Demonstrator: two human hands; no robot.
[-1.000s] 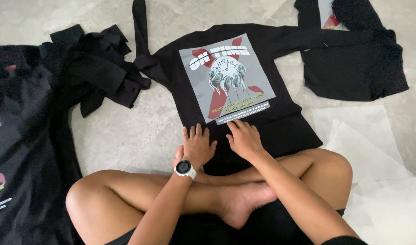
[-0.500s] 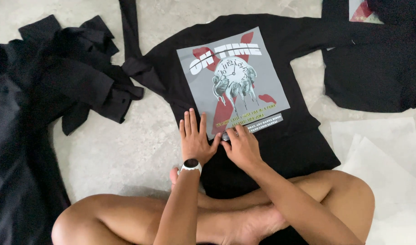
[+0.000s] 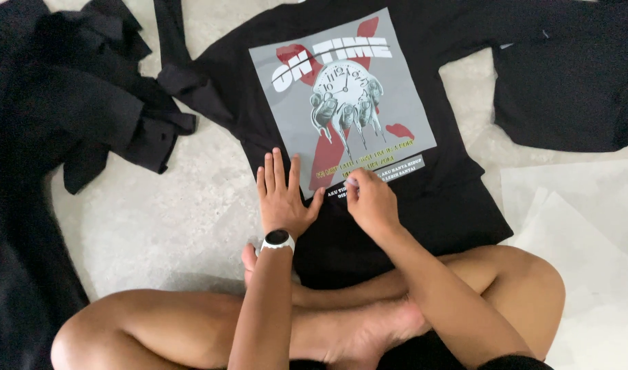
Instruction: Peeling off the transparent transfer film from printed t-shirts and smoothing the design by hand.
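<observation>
Black sweatshirt lies flat on the concrete floor, its top cut off. Left hand presses flat, grip released, beside the grey print sheet; right hand pinches its lower edge.

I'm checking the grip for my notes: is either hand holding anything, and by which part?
The right hand pinches the bottom edge of the grey printed film; the left hand only presses flat.

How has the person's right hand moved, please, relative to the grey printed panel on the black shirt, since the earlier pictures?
Yes. The right hand has moved up the black shirt: earlier below the grey printed panel, its fingers now pinch the panel's lower edge.
</observation>
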